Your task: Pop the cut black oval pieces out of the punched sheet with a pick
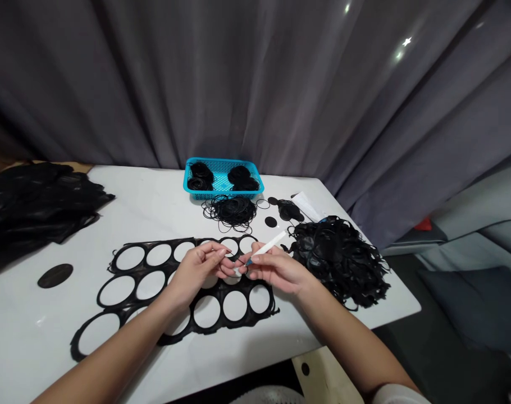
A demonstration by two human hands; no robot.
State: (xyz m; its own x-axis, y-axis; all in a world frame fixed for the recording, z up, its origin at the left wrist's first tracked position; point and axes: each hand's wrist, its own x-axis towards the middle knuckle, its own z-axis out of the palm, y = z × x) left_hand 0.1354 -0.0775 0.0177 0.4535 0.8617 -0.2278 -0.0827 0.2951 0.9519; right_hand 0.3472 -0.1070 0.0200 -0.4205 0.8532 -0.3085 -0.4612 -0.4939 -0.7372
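My left hand [202, 268] is closed in a pinch on a thin black rubber ring [234, 254], which stretches across to the fingers of my right hand. Closed around a slim white-handled tool [273, 242], my right hand [278, 270] points its blue-dark tip down and left towards the ring. The exact tip shape is too small to tell. Beneath both hands lies a black rubber sheet [135, 273] with rows of large round holes, partly hidden by my left forearm.
Beyond the sheet, a heap of thin black rings [234, 210] lies before a blue basket [224, 195] holding bundled rings. Tangled black scraps [340, 261] are piled at right, near black discs [271, 222] and a white packet [308, 206]. Stacked black sheets [32, 207] and one disc [55, 276] are at left.
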